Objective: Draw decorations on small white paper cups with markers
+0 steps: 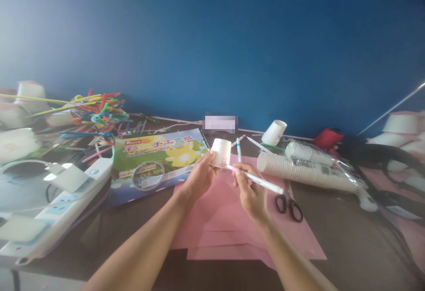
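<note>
Two hands showed: left hand [203, 172], right hand [253, 190]. Also one held cup [222, 149], one held pen [260, 181], one scissors [291, 201], one ring [148, 189], one paper pack [156, 151], one power strip [63, 207], two bagged cup stacks [299, 170]. Pipe cleaners [102, 109] — too tangled; edge cups [31, 91] — too blurred to count.

Right hand [251, 189] holds a white marker [262, 181] to a paper cup [220, 149] in the left hand [203, 172].
Small pink drawing [225, 161] on the cup's side; pink paper sheets [219, 220] below, black-handled scissors [295, 210] by their right edge, a Rainbow Handmade Color pack [179, 154] to the left, a bagged stack of paper cups [302, 174] to the right.
</note>
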### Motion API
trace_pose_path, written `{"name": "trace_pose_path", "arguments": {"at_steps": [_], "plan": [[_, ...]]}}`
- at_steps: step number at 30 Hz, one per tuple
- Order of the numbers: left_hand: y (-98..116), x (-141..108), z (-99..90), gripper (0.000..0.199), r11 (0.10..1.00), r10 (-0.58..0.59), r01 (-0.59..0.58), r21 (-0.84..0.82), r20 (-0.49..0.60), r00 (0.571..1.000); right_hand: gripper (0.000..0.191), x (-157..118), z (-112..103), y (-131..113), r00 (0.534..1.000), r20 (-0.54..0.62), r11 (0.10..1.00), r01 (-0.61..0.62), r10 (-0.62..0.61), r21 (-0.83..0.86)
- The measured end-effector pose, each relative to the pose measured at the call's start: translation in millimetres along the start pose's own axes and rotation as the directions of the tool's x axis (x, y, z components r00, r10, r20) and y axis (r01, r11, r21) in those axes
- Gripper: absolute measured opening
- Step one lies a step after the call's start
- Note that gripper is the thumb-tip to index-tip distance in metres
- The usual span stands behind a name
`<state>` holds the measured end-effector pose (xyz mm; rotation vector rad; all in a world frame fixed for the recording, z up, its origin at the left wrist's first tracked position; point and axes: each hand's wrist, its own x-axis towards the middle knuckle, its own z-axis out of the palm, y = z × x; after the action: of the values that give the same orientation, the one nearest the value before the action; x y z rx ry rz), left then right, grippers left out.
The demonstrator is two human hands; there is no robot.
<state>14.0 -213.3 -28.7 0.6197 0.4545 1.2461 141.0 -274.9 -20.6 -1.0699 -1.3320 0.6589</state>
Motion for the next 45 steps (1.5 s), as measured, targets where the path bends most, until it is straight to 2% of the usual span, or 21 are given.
{"name": "trace_pose_path", "arguments": {"at_steps": [11,18,26,33,41,45], "plan": [[1.3,-0.5,1.5,0.028,1.000,-0.015,0.015,-0.003,-0.030,0.999,0.017,-1.8,1.4,-1.9,0.999,0.036,0.999,0.040,-0.039,-0.035],[0.8,0.2,0.8,0.027,1.000,-0.003,0.003,-0.011,0.003,1.000,0.017,-1.1,0.9,0.0,1.000,-0.016,0.999,-0.026,0.026,0.034],[1.2,0.2,0.0,0.026,1.000,-0.002,0.002,-0.009,-0.003,1.000,0.018,-0.7,1.3,0.5,1.000,-0.012,1.000,-0.022,0.022,0.000],[1.3,-0.2,1.3,0.027,1.000,-0.004,0.004,-0.011,-0.028,1.000,0.018,-0.4,0.8,-1.7,1.000,0.012,1.000,0.004,-0.004,-0.028],[2.4,-1.1,2.4,0.027,1.000,-0.015,0.015,0.003,-0.043,0.999,0.019,-2.7,1.3,-2.7,0.997,0.059,0.999,-0.042,0.041,0.020],[2.0,-0.8,0.6,0.027,1.000,-0.011,0.011,0.005,-0.004,1.000,0.018,0.2,1.6,0.4,0.996,-0.037,0.988,-0.075,0.081,0.137]]}}
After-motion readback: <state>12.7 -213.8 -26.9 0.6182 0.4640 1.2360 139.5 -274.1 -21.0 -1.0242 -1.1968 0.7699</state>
